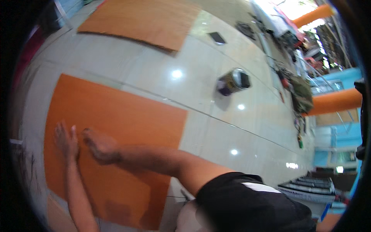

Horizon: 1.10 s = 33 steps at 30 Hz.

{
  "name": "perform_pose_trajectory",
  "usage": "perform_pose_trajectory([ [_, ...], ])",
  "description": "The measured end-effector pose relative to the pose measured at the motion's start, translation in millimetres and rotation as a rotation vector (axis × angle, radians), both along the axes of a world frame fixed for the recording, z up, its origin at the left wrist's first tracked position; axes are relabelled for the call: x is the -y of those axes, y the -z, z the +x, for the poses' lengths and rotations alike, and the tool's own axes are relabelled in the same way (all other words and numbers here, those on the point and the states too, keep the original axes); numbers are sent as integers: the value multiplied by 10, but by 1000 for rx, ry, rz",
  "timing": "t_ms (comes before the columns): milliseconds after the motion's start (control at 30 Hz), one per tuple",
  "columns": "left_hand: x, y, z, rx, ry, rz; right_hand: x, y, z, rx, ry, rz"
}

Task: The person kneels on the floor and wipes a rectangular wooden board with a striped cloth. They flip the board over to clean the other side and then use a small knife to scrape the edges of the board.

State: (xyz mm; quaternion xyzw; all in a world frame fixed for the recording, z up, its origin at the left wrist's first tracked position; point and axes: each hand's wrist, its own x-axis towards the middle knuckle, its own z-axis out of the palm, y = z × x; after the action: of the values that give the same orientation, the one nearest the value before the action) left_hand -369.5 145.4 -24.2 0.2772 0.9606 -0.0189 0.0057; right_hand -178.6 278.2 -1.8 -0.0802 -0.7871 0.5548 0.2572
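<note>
An orange rectangular board (127,116) lies flat on the tiled floor in front of me. My left hand (67,141) is open on its left part, fingers stretched out and slightly blurred. Close beside it, my right hand (101,149) is over the same board, its fingers drawn together. Motion blur hides whatever is in that hand, if anything. My bare right arm (154,158) reaches across the board from a black sleeve (232,201) with a white patch.
Beyond the orange board lies a brown wooden board (143,23). A metal can (232,82) with a dark piece on its top stands to the right, and a dark flat square (217,38) lies farther back. Clutter (301,92) lines the right side, near a dark slatted stack (309,187).
</note>
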Motion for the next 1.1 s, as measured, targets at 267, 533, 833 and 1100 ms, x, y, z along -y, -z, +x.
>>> perform_pose_trajectory([
  [267, 647, -33, 1815, -2, -232, 126, -133, 56, -24, 88, -148, 147],
  [533, 1343, -221, 3076, 153, -636, 28, -1349, -155, 1520, 876, 6, 817],
  [833, 1303, -404, 3008, 257, -660, 72, -988, -1429, 5217, 1488, 447, 518],
  [1100, 1222, -441, 3018, 232, -689, 64, -800, -2590, 7016, 1738, 741, 329],
])
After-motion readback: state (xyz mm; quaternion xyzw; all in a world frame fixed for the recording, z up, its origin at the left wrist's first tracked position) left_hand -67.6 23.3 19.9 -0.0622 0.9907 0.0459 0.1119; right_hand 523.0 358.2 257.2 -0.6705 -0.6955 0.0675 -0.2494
